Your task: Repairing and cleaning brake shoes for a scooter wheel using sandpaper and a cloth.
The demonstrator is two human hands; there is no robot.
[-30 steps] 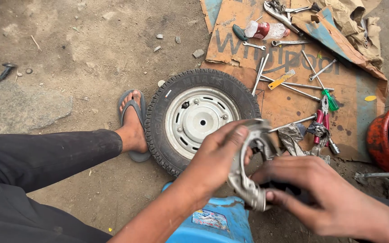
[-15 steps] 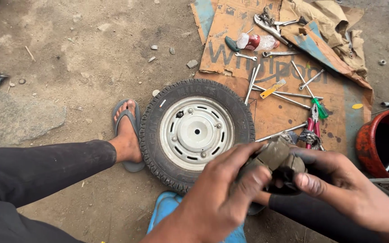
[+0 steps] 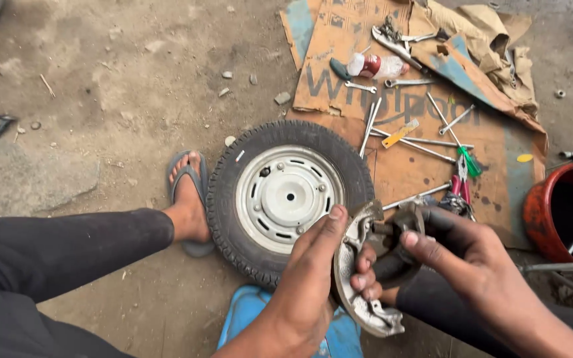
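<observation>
Grimy metal brake shoes (image 3: 359, 278) now turned edge-on and lifted clear of the wheel (image 3: 286, 199) (earlier lower), clamped between left hand (image 3: 313, 278) and right hand (image 3: 459, 255) above the lap.

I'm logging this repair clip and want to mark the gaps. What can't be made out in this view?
- Curved metal brake part: its far face, covered by the left hand.
- Dark piece under the right hand: mostly wrapped by the fingers, kind unclear.
- Red bucket: cut off by the right edge, inside in shadow.
- Blue object below the tyre: cut off by the bottom edge.
- Tools on the cardboard: too small to name each.
</observation>
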